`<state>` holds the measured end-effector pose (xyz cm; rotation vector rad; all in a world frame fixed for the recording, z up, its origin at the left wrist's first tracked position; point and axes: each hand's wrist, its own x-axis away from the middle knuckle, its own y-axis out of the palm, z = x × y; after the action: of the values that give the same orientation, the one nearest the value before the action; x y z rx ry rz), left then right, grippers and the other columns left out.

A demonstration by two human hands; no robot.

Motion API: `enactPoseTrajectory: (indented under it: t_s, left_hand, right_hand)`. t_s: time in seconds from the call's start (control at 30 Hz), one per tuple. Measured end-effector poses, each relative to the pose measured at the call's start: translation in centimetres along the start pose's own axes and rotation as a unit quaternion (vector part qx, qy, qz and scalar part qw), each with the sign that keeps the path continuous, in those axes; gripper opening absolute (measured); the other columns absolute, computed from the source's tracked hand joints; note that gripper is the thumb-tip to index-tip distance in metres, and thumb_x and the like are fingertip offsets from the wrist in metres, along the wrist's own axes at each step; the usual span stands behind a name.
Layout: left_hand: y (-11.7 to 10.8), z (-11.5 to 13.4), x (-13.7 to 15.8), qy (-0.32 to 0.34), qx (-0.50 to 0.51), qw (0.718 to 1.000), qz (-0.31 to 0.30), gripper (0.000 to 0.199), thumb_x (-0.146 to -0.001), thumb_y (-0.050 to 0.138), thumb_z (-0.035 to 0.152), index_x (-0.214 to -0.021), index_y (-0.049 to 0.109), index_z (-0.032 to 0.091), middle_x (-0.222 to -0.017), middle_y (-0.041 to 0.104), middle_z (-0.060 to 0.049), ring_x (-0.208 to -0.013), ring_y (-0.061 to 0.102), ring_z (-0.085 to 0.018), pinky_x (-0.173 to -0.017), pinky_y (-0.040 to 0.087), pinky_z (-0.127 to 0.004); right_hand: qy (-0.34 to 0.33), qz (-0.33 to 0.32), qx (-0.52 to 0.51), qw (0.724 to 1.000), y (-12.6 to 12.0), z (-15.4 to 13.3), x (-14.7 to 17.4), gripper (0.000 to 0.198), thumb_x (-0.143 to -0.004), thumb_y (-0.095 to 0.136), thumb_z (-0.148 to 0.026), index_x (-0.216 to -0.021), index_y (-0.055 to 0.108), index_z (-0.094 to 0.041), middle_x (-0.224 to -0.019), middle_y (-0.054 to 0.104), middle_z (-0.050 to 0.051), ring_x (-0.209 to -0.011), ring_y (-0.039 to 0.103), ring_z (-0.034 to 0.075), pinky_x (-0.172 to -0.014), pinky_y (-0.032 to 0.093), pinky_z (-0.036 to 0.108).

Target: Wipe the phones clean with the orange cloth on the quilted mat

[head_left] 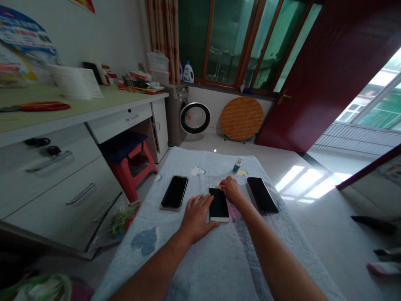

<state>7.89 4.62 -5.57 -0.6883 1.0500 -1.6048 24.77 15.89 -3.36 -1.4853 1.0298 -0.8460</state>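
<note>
A white phone (219, 205) with a dark screen lies on the cloth-covered table (206, 267). My left hand (196, 219) rests along its left edge, fingers stretched out and thumb near the bottom corner. At the phone's upper right corner, my right hand (232, 190) is closed around a small orange piece (222, 187); most of it is hidden by the fingers, and its kind is unclear. One dark-screened phone (174, 192) lies to the left, and a black phone (262, 195) to the right. Beyond my right hand stands a small spray bottle (237, 166).
To the left is a white desk (125, 109) carrying a paper roll (73, 81) and red-handled pliers or scissors (44, 106). A red stool (134, 167) stands under it. Ahead are a washing machine with its door (195, 118) open and a round wooden tabletop (242, 118).
</note>
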Motion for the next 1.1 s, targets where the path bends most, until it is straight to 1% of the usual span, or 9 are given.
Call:
enactPoseTrajectory:
  t_s: [0.13, 0.27, 0.43, 0.53, 0.67, 0.8, 0.9, 1.0, 1.1]
  left_hand:
    - [0.0, 0.0, 0.0, -0.002, -0.011, 1.0, 0.004, 0.079, -0.076, 0.066, 0.053, -0.141, 0.04, 0.018, -0.15, 0.039, -0.011, -0.138, 0.032, -0.031, -0.114, 0.02, -0.048]
    - [0.2, -0.1, 0.0, 0.0, -0.019, 1.0, 0.01, 0.078, -0.075, 0.065, 0.056, -0.14, 0.042, 0.018, -0.149, 0.04, -0.011, -0.138, 0.033, -0.031, -0.114, 0.02, -0.047]
    - [0.7, -0.5, 0.0, 0.011, -0.014, 1.0, 0.019, 0.079, -0.077, 0.062, 0.062, -0.14, 0.041, 0.019, -0.147, 0.044, -0.01, -0.136, 0.035, -0.032, -0.112, 0.023, -0.047]
    - [0.9, -0.6, -0.1, 0.012, -0.016, 0.999, 0.027, 0.08, -0.078, 0.06, 0.064, -0.141, 0.04, 0.019, -0.146, 0.044, -0.011, -0.136, 0.034, -0.032, -0.112, 0.023, -0.048]
    - [0.8, -0.6, -0.1, 0.013, -0.018, 1.0, 0.01, 0.079, -0.077, 0.062, 0.061, -0.141, 0.041, 0.021, -0.148, 0.042, -0.01, -0.137, 0.032, -0.033, -0.112, 0.021, -0.049]
    - [0.5, -0.4, -0.1, 0.014, -0.017, 1.0, -0.001, 0.079, -0.076, 0.065, 0.056, -0.141, 0.041, 0.02, -0.149, 0.041, -0.009, -0.138, 0.031, -0.033, -0.113, 0.02, -0.05]
    - [0.3, -0.3, -0.1, 0.012, -0.014, 1.0, -0.003, 0.078, -0.076, 0.065, 0.055, -0.141, 0.041, 0.019, -0.149, 0.041, -0.01, -0.139, 0.03, -0.034, -0.114, 0.019, -0.051]
    - [0.4, -0.4, -0.1, 0.01, -0.008, 1.0, -0.002, 0.076, -0.076, 0.065, 0.054, -0.14, 0.041, 0.022, -0.149, 0.041, -0.009, -0.139, 0.03, -0.034, -0.114, 0.018, -0.052]
    - [0.6, -0.4, -0.1, 0.008, 0.002, 1.0, 0.011, 0.08, -0.075, 0.066, 0.053, -0.142, 0.035, 0.022, -0.147, 0.043, -0.011, -0.137, 0.033, -0.033, -0.113, 0.018, -0.052]
  right_hand:
    - [-0.045, 0.018, -0.07, 0.996, 0.3, -0.3, 2.1, 0.026, -0.089, 0.045, -0.011, -0.092, 0.071, -0.015, -0.094, 0.058, 0.008, -0.088, 0.053, 0.016, -0.081, 0.037, 0.024]
    - [-0.101, 0.004, -0.129, 0.986, 0.2, -0.7, 5.3, 0.025, -0.087, 0.047, -0.008, -0.082, 0.069, -0.016, -0.087, 0.055, 0.004, -0.083, 0.052, 0.014, -0.078, 0.037, 0.023]
    - [-0.133, -0.023, -0.164, 0.977, -0.3, -1.6, 9.7, 0.022, -0.084, 0.05, -0.006, -0.082, 0.069, -0.019, -0.09, 0.055, 0.003, -0.083, 0.052, 0.014, -0.077, 0.037, 0.023]
    - [-0.147, -0.037, -0.174, 0.973, -0.4, -1.6, 11.0, 0.022, -0.085, 0.05, -0.008, -0.082, 0.069, -0.02, -0.09, 0.055, 0.003, -0.084, 0.053, 0.013, -0.076, 0.037, 0.023]
    - [-0.124, -0.029, -0.156, 0.98, 0.0, -0.7, 9.4, 0.023, -0.088, 0.049, -0.01, -0.088, 0.07, -0.018, -0.093, 0.057, 0.004, -0.087, 0.053, 0.014, -0.079, 0.037, 0.024]
    - [-0.076, 0.002, -0.104, 0.992, 0.4, 0.0, 5.0, 0.026, -0.09, 0.046, -0.012, -0.094, 0.071, -0.016, -0.093, 0.058, 0.006, -0.088, 0.053, 0.015, -0.081, 0.036, 0.024]
    - [-0.054, 0.02, -0.051, 0.997, 0.4, -0.5, 1.8, 0.027, -0.091, 0.045, -0.013, -0.096, 0.072, -0.015, -0.096, 0.06, 0.008, -0.092, 0.053, 0.017, -0.084, 0.035, 0.026]
    - [-0.055, 0.015, -0.015, 0.998, 0.4, -1.6, -0.1, 0.028, -0.092, 0.044, -0.016, -0.092, 0.072, -0.016, -0.097, 0.061, 0.009, -0.091, 0.053, 0.018, -0.084, 0.034, 0.027]
    - [-0.078, 0.024, -0.022, 0.996, 0.7, -2.5, -0.4, 0.028, -0.093, 0.045, -0.018, -0.09, 0.072, -0.018, -0.097, 0.061, 0.008, -0.09, 0.052, 0.017, -0.083, 0.033, 0.027]
